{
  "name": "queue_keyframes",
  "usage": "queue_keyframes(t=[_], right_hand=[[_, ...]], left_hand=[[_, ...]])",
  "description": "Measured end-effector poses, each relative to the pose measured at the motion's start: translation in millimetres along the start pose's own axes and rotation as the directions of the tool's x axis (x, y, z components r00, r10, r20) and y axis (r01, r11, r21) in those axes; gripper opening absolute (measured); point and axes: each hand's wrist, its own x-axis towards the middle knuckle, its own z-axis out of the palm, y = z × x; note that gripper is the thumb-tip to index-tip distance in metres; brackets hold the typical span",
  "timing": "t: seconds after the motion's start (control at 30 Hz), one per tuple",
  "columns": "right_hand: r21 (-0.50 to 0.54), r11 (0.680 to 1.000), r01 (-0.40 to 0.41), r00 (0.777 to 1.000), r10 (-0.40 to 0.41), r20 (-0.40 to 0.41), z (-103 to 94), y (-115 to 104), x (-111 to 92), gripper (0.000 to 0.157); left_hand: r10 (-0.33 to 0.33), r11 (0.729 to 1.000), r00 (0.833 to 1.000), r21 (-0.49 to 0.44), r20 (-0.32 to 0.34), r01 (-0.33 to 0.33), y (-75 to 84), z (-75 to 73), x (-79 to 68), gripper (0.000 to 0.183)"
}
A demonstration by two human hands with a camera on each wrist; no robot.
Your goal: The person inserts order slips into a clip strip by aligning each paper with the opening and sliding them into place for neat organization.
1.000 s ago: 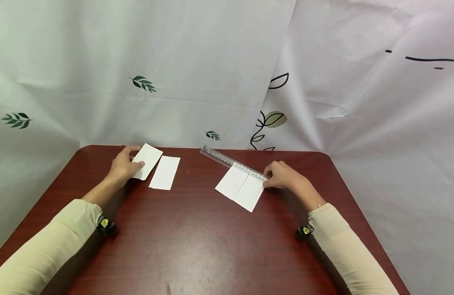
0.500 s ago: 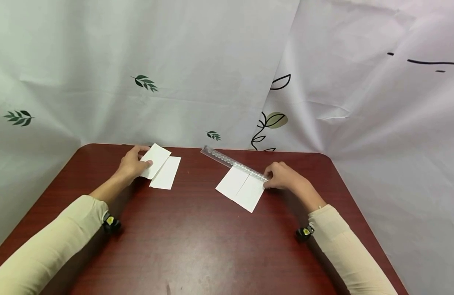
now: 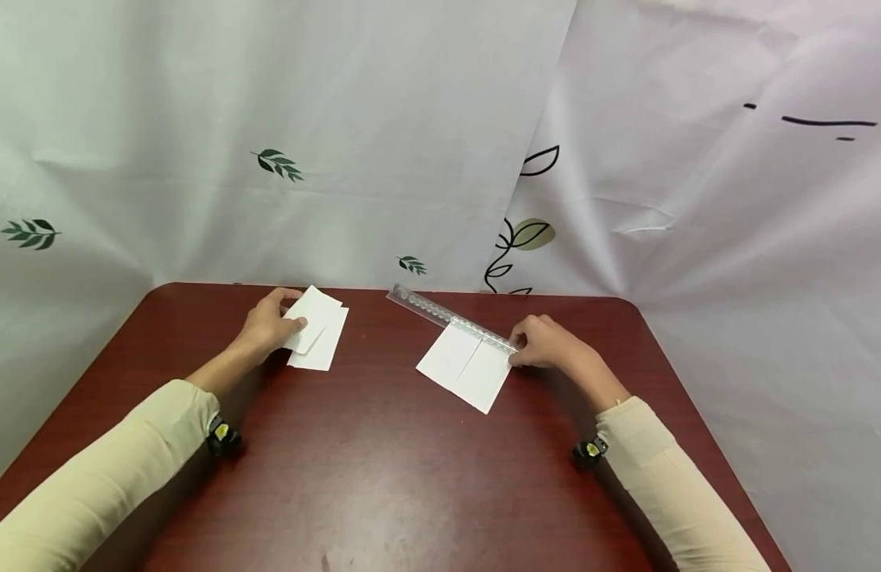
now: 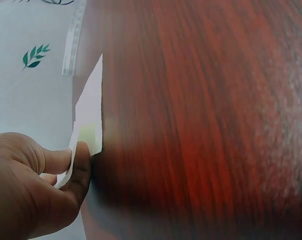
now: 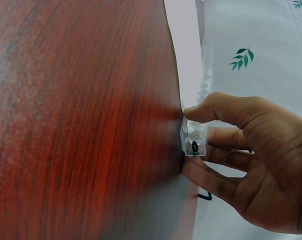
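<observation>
My left hand (image 3: 267, 324) pinches a white piece of paper (image 3: 312, 308) between thumb and fingers. This piece is tilted and overlaps a second white paper rectangle (image 3: 329, 343) at the table's back left. In the left wrist view the pinched paper (image 4: 93, 100) shows nearly edge-on. At the right, my right hand (image 3: 547, 342) holds the near end of a clear plastic ruler (image 3: 419, 302). The ruler lies slantwise along the upper edge of a white paper (image 3: 463, 365) that has a dark line across its middle. Thumb and fingers stand around the ruler's end (image 5: 195, 137) in the right wrist view.
The dark red wooden table (image 3: 383, 477) has rounded back corners. A white cloth backdrop (image 3: 340, 119) with printed leaves hangs right behind the table and along its sides. Each wrist wears a black device (image 3: 224, 437).
My left hand has moved right with the pinched paper, which now overlaps the paper rectangle beside it. The right hand, the ruler and the lined paper have stayed in place.
</observation>
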Motion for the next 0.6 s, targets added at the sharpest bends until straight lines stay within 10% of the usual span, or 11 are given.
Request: queue_keyframes(t=[0.17,0.6], right_hand=[[-0.004,1.0,0.007,1.0,-0.007,-0.004,0.3,-3,0,0.015],[-0.009,1.0,0.019,1.0,-0.019,-0.011,0.5,-1,-1,0.011]], left_hand=[[0.008,1.0,1.0,0.01,-0.006,-0.008,-11.7,5.0,13.1,0.059],[-0.004,1.0,0.999,-0.027,0.032,0.005,29.2,8.0,-6.3,0.062]])
